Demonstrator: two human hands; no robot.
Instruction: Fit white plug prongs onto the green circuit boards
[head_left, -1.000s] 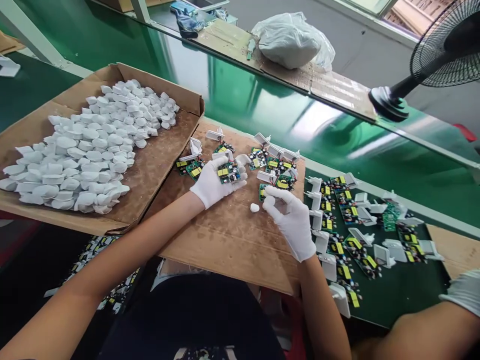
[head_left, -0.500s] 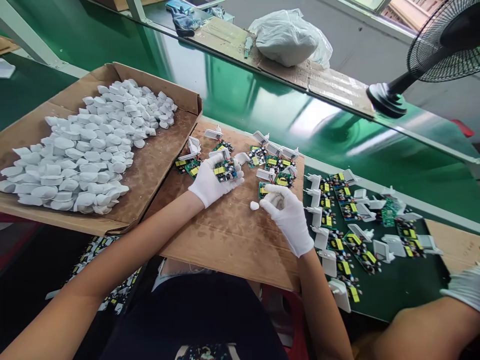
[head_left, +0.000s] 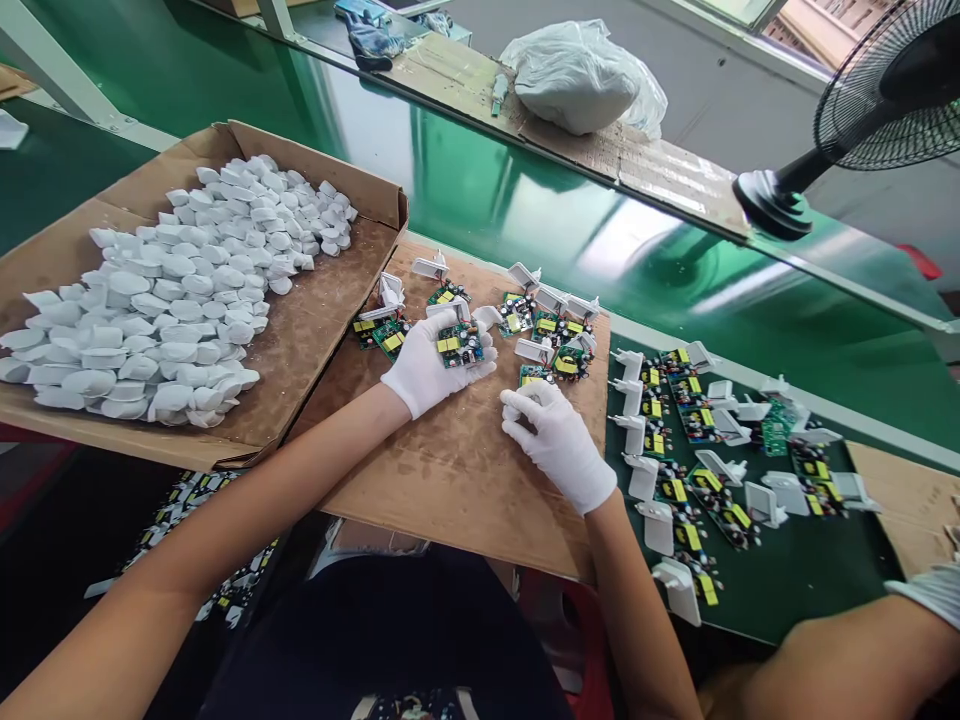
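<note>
My left hand point(head_left: 431, 370), in a white glove, holds a circuit board point(head_left: 460, 345) with yellow and black parts across its fingers. A white plastic piece point(head_left: 491, 317) shows by its fingertips. To the right, my gloved right hand point(head_left: 551, 435) is closed in a pinch low over the cardboard sheet point(head_left: 450, 470), around a small white lump point(head_left: 511, 411) that barely stands out from the glove. Just beyond it lies a circuit board point(head_left: 535, 374), partly hidden by the hand. More boards wired to white plug covers point(head_left: 551, 298) lie along the sheet's far edge.
On the left a cardboard tray point(head_left: 315, 330) holds a heap of white pieces point(head_left: 172, 290). Boards with plug covers point(head_left: 656, 527) stand in rows on the green mat at right. Another person's arm point(head_left: 862, 650) reaches in at lower right. A black fan point(head_left: 862, 110) stands behind.
My right hand has moved slightly left and closed its fingers where the small white lump lay on the cardboard. My left hand has shifted slightly right, still holding the circuit board.
</note>
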